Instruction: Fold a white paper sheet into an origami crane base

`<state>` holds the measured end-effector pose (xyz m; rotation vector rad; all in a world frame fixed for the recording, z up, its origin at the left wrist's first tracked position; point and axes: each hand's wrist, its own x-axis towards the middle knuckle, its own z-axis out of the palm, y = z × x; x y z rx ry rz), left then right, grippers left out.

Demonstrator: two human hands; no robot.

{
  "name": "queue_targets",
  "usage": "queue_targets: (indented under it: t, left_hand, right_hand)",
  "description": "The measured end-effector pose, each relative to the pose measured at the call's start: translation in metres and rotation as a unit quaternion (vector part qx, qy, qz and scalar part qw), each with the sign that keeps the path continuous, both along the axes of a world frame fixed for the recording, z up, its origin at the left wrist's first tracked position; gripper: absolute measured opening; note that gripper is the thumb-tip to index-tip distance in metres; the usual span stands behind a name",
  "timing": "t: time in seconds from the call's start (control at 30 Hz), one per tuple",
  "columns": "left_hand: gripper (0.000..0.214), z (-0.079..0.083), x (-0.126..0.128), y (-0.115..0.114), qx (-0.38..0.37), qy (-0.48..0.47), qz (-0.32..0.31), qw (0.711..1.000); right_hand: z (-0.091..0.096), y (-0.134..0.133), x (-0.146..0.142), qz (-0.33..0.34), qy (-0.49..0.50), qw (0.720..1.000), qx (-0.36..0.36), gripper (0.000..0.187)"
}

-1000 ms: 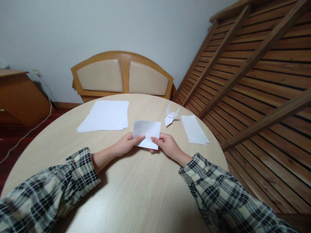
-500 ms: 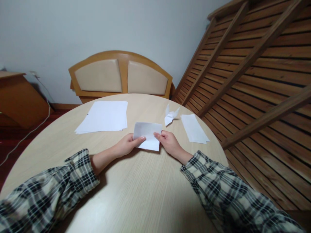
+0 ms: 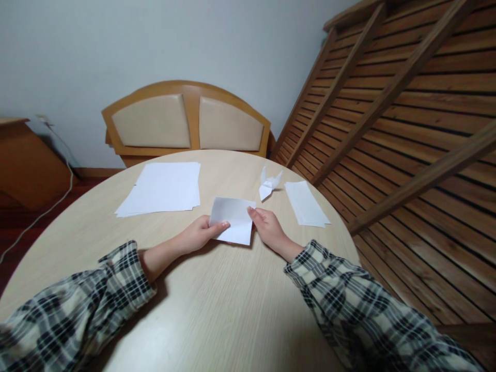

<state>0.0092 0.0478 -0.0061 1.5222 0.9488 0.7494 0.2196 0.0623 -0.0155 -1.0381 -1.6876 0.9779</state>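
A small white sheet of paper [image 3: 234,219], roughly square, is held between my two hands above the middle of the table. My left hand [image 3: 200,232] grips its left side, thumb lying on top and fingers hidden underneath. At the right edge my right hand [image 3: 270,227] pinches the sheet near its upper corner, thumb on top. Just beyond my right hand stands a folded paper crane [image 3: 268,185] with two pointed parts sticking up.
A stack of white paper sheets [image 3: 163,187] lies at the table's far left. Narrow paper strips [image 3: 307,204] rest near the right edge of the round table [image 3: 217,315]. Behind it stands a padded headboard [image 3: 155,121]; a slatted wooden frame [image 3: 387,134] leans at the right.
My right thumb has slid outward toward the paper's right edge and upper corner. The sheet has tilted slightly, and the whole view has shifted a little.
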Motion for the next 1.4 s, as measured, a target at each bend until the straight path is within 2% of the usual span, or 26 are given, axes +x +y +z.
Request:
queue_targets:
  t: [0.17, 0.33, 0.53, 0.67, 0.87, 1.13, 1.27, 1.4]
  left_hand:
    - [0.042, 0.003, -0.001, -0.002, 0.005, 0.017, -0.008, 1.0]
    - [0.043, 0.001, -0.004, 0.0, 0.03, 0.036, 0.008, 0.999]
    - [0.046, -0.006, -0.003, 0.003, 0.0, 0.002, 0.037, 0.999]
    - [0.045, -0.004, -0.001, 0.001, 0.0, 0.033, 0.033, 0.999]
    - [0.043, 0.004, 0.002, -0.002, -0.005, 0.049, 0.031, 0.998]
    - [0.046, 0.001, -0.001, 0.0, 0.022, 0.059, 0.013, 0.998]
    - [0.047, 0.002, -0.001, 0.0, 0.011, 0.059, 0.018, 0.998]
    - [0.043, 0.001, -0.001, 0.002, 0.019, 0.031, 0.03, 0.999]
  right_hand:
    - [0.0, 0.002, 0.001, -0.009, -0.017, 1.0, 0.018, 0.054]
    - [0.003, 0.001, 0.0, -0.012, -0.011, 1.0, 0.013, 0.055]
    - [0.004, -0.001, -0.001, 0.001, 0.0, 1.0, -0.013, 0.056]
    - [0.004, 0.0, 0.0, 0.012, 0.034, 0.999, -0.029, 0.051]
    - [0.002, 0.001, 0.002, -0.024, 0.005, 1.0, 0.0, 0.051]
    - [0.01, -0.001, 0.003, 0.008, 0.007, 1.0, 0.006, 0.049]
    - [0.011, -0.002, 0.001, -0.012, -0.013, 1.0, -0.001, 0.047]
    - [0.009, -0.001, 0.001, -0.032, -0.013, 0.999, 0.026, 0.045]
